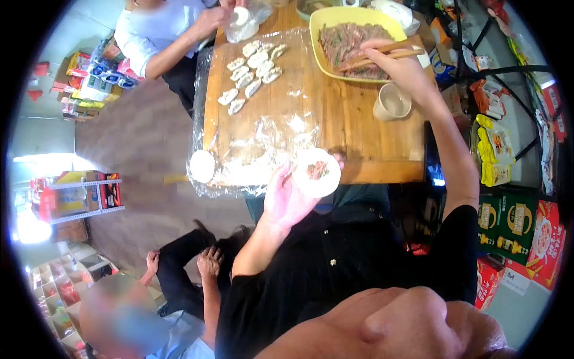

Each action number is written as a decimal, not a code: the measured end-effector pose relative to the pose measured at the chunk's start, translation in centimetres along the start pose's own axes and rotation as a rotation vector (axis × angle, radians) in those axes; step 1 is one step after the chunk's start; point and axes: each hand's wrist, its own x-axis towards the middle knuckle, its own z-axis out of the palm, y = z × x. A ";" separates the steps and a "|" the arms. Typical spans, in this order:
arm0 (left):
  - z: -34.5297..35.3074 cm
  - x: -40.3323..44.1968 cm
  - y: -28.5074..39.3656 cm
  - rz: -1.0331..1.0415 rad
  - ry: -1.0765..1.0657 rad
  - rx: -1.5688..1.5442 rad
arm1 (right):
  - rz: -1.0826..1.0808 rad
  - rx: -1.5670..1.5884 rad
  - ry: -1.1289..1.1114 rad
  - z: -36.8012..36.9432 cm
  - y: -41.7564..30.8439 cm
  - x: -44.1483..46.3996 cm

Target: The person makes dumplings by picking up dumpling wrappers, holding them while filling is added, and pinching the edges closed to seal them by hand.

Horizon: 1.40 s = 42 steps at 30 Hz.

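On my left hand [288, 197] rests a round white dough wrapper [327, 185] with a small heap of meat filling [317, 170] at its middle. My right hand [388, 63] grips a pair of wooden chopsticks [403, 54] over a yellow bowl [315, 45] of minced meat with green bits [344, 39]. The chopstick tips are at the meat. Just below the bowl stands a pale cup [393, 102]. Several folded dumplings [258, 59] lie on plastic film at the left of the wooden table [359, 137]. Another white wrapper [202, 166] sits at the table's left corner.
Across the table a person [161, 48] in a white top handles a plastic bag [245, 27] holding something white. At the lower left another person [185, 329] sits with hands resting near the knees. Shelves and packaged goods [495, 149] line the right side.
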 end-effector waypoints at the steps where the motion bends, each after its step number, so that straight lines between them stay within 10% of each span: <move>1: -0.1 0.1 0.0 0.011 0.017 0.036 | 0.079 0.078 0.026 -0.1 -0.7 0.0; 17: 0.6 -0.9 -1.1 -0.031 -0.005 -0.062 | -0.221 -0.205 0.042 0.4 2.1 0.2; 31: 0.4 -0.6 -1.1 -0.006 0.010 0.024 | -0.033 0.454 0.113 -1.1 1.6 -0.9; 42: 1.9 -0.7 0.3 0.002 -0.020 0.066 | -0.310 0.313 -0.327 -0.5 -6.4 -11.7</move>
